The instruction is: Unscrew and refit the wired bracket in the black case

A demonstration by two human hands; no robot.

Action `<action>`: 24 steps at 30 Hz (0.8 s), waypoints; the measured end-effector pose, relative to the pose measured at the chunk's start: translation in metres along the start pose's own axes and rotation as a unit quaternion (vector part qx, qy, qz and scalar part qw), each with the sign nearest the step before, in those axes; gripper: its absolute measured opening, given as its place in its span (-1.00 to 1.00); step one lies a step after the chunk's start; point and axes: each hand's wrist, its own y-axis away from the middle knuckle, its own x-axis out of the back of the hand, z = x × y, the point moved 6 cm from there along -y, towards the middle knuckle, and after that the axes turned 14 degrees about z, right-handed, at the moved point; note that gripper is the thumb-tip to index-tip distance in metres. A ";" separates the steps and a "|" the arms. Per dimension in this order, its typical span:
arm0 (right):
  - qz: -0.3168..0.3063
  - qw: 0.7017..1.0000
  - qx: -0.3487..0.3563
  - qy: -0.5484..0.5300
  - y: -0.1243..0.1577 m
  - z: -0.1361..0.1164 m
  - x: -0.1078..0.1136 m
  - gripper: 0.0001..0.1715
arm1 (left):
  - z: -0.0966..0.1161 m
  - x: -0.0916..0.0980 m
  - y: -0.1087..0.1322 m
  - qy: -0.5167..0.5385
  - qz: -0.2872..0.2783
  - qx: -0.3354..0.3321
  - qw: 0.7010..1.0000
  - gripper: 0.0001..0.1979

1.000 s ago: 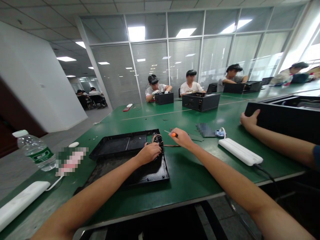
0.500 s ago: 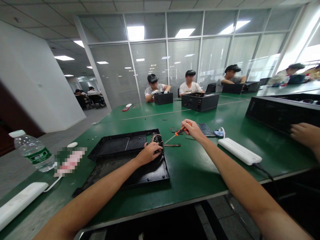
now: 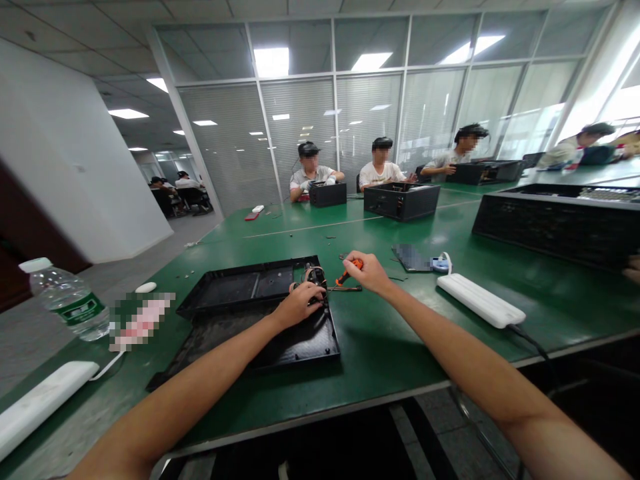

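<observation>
My right hand (image 3: 369, 272) is closed round the handle of an orange and black screwdriver (image 3: 344, 275). The shaft points down and left toward the wired end of a black plastic computer case panel (image 3: 225, 291); its tip is hard to make out. At that end, beside a bundle of thin wires (image 3: 316, 275), my left hand (image 3: 300, 304) grips the panel with bent fingers, and part of the wiring is hidden behind them. A wire lead with a small connector (image 3: 350, 289) sticks out to the right, below the screwdriver. A flat black section (image 3: 300, 343) lies nearer me, under my left forearm.
At left stand a water bottle (image 3: 70, 300) and a white power strip (image 3: 47, 400); another power strip (image 3: 480, 300) lies right, near a phone (image 3: 413, 258). Computer cases (image 3: 400, 202) sit in front of co-workers (image 3: 383, 167) across the green table (image 3: 390, 353). A larger case (image 3: 545, 223) is at right.
My right hand has moved left and slightly down with the screwdriver, closer to the wired end. The left hand has stayed in place. The large case at right has shifted left.
</observation>
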 end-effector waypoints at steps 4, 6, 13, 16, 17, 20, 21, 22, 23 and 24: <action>0.002 1.000 0.009 0.006 0.000 -0.001 -0.001 -0.71 | 0.001 0.001 0.000 -0.003 -0.001 0.001 1.000 -0.69; 0.002 1.000 0.009 0.006 0.000 -0.002 -0.001 -0.71 | 0.001 0.002 0.000 -0.002 0.000 -0.001 1.000 -0.69; 0.006 1.000 0.000 0.008 0.000 0.000 -0.002 -0.71 | 0.001 0.003 0.000 -0.004 -0.001 0.007 1.000 -0.70; 0.006 1.000 -0.006 0.006 0.000 0.001 -0.003 -0.71 | 0.000 0.003 0.001 -0.001 -0.002 0.007 1.000 -0.71; 0.003 1.000 -0.007 0.005 0.000 0.002 -0.004 -0.71 | 0.000 0.003 0.001 0.001 -0.003 0.005 1.000 -0.71; -0.002 1.000 -0.004 0.008 0.001 0.003 -0.005 -0.70 | 0.001 0.003 0.000 0.009 -0.002 -0.003 1.000 -0.69; -0.004 1.000 0.000 0.014 0.001 0.003 -0.005 -0.69 | 0.001 0.003 0.000 0.011 -0.001 -0.004 1.000 -0.69; -0.008 1.000 0.006 0.024 0.001 0.001 -0.004 -0.68 | 0.001 0.003 0.000 0.012 -0.001 -0.003 1.000 -0.69; -0.014 0.999 0.015 0.039 0.000 -0.001 -0.004 -0.66 | 0.001 0.003 0.000 0.012 -0.001 0.000 1.000 -0.69; -0.022 0.997 0.027 0.063 -0.001 -0.006 -0.004 -0.63 | 0.001 0.003 0.000 0.012 -0.002 0.006 1.000 -0.69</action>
